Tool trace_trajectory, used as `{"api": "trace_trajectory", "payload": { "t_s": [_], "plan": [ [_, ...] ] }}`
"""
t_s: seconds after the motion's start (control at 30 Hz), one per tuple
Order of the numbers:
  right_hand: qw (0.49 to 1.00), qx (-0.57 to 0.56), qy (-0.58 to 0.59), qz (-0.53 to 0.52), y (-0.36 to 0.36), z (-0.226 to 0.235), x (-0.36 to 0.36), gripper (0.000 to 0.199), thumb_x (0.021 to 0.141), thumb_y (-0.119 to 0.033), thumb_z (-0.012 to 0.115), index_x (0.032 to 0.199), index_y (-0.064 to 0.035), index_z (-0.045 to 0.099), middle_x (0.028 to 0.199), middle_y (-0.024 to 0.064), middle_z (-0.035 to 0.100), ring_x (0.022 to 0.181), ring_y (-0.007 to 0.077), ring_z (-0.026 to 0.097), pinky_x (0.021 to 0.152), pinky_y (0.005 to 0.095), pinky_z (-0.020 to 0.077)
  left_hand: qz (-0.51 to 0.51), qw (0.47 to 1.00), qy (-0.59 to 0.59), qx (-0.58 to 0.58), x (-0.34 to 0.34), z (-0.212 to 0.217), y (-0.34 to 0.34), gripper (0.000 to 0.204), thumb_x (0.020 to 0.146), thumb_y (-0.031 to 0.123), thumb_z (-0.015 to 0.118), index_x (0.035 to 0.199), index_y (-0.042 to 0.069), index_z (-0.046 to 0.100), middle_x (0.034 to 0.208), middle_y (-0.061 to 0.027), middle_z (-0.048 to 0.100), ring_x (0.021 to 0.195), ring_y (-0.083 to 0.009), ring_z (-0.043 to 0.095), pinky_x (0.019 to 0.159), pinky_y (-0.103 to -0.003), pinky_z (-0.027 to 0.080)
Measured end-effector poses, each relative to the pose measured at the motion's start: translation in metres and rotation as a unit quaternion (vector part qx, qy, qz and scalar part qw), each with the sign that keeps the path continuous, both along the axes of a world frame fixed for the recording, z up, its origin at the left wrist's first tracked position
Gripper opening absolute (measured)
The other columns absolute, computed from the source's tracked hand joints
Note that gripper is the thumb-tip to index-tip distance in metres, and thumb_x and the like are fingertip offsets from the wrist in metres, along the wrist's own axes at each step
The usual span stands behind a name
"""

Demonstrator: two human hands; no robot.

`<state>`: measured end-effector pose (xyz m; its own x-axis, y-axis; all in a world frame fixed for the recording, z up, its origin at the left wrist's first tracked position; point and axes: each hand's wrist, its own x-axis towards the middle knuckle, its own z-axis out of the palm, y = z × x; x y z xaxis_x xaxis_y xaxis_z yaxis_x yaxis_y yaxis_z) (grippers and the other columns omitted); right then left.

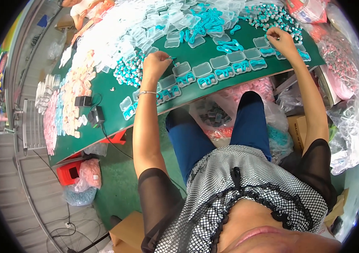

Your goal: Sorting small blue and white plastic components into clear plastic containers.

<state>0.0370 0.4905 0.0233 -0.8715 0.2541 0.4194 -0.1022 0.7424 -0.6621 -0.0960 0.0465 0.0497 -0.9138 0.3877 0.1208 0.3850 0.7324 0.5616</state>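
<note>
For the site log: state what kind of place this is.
Probably a small packing or assembly workshop. A long green table carries heaps of clear plastic cases and teal parts; open cases sit in rows near the left hand and right hand; bagged stock lies around.

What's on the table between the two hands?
In the head view, a row of clear plastic cases, some holding teal pieces, lies on the green table between left hand and right hand.

A small packing workshop: a long green worktop (103, 90) heaped with clear plastic cases (213, 63) and teal parts (207, 19), sacks of stock (348, 130) and cardboard boxes (299, 130) crowding the floor beneath.
</note>
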Motion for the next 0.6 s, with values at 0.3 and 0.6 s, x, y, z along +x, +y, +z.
{"api": "trace_trajectory", "payload": {
  "t_s": [0.3, 0.6],
  "plan": [
    [0.998, -0.030, 0.025, 0.041, -0.027, 0.017, 0.042, 0.013, 0.079, -0.005, 0.065, 0.092, -0.0022, 0.063, 0.082, 0.0023, 0.065, 0.075, 0.0109, 0.060, 0.073, 0.0266, 0.0491, -0.086, 0.979, 0.134, -0.128, -0.015, -0.014, 0.013, 0.019, 0.073, 0.013, 0.066, 0.092, 0.012, 0.069, 0.087, -0.0115, 0.067, 0.083, -0.0310, 0.064, 0.073, -0.041, 0.051],
    [0.995, -0.048, 0.025, 0.080, -0.045, 0.018, 0.079, 0.013, 0.080, -0.004, 0.065, 0.092, -0.0016, 0.064, 0.088, 0.0061, 0.065, 0.081, 0.0150, 0.061, 0.075, 0.0288, 0.0480, -0.116, 0.978, 0.023, 0.174, 0.022, 0.010, 0.078, 0.020, 0.071, 0.014, 0.078, 0.082, 0.002, 0.065, 0.067, -0.0068, 0.065, 0.059, -0.0104, 0.061, 0.056, -0.026, 0.049]
  ]
}}
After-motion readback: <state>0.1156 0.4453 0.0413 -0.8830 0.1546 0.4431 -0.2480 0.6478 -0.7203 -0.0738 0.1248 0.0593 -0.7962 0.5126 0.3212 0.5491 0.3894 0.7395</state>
